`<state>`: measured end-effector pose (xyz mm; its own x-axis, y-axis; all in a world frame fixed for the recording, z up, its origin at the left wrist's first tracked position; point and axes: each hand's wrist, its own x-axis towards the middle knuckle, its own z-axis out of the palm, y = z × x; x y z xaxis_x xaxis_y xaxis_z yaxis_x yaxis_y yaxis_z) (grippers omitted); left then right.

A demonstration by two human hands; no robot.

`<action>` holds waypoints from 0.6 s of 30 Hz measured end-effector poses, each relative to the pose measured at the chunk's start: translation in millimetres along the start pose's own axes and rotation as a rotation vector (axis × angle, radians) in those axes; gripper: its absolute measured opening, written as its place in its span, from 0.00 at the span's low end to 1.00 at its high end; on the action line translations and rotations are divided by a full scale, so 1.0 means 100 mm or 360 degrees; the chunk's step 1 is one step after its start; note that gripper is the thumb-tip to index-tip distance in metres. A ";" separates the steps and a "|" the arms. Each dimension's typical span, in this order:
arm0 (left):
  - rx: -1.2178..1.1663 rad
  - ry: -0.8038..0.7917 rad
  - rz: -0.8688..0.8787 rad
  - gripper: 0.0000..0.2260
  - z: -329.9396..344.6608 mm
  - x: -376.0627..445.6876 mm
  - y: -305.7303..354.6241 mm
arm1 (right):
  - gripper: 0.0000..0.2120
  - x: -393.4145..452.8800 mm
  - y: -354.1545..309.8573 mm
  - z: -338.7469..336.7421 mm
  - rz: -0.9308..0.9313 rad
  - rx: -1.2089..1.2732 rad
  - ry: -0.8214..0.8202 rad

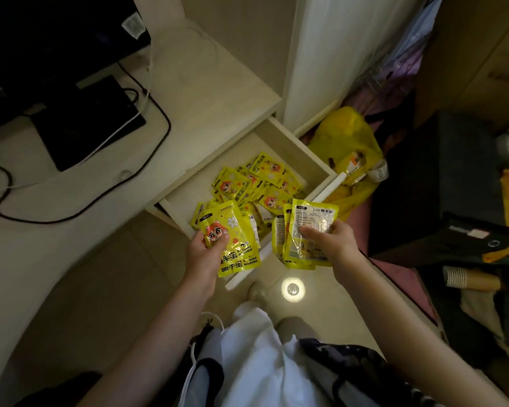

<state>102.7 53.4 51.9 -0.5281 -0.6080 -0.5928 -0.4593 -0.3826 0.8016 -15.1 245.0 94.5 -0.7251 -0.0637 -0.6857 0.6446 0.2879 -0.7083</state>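
Over the pulled-out drawer (306, 148) of a pale desk (218, 92), a person stands looking down, both bare arms stretched forward. The left hand (202, 251) grips a small fanned stack of yellow hand warmer packets (238, 259), printed side up, showing a cartoon face with orange hair and the words "HAND WARMER". Its thumb is pressed flat on the top packet; the other fingers curl underneath, out of sight. The right hand (329, 245) holds a second stack of packets (309, 212), back side up with small print, pinched between the thumb on top and fingers wrapped round the right edge. Both stacks hover just above the drawer's front edge, slightly apart. Inside the drawer lies a loose heap of matching packets (256, 183), overlapping at all angles. Beside the drawer, on the floor to the right, sits a crumpled yellow plastic bag (344, 136). On the desk to the left stand a dark monitor (42, 33) and trailing black cables (159, 113). A small round light (293, 289) glows on the floor near the person's feet.
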 end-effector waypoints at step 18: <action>-0.0435 0.0551 -0.0373 0.15 0.87 0.75 0.25 | 0.10 1.52 -1.23 0.21 0.0006 -0.0499 -0.0516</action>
<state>-10.2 59.2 20.8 -0.1437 -0.6613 -0.7362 -0.3088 -0.6768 0.6682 -199.6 180.2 73.4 -0.5774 -0.3438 -0.7406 0.5062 0.5609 -0.6550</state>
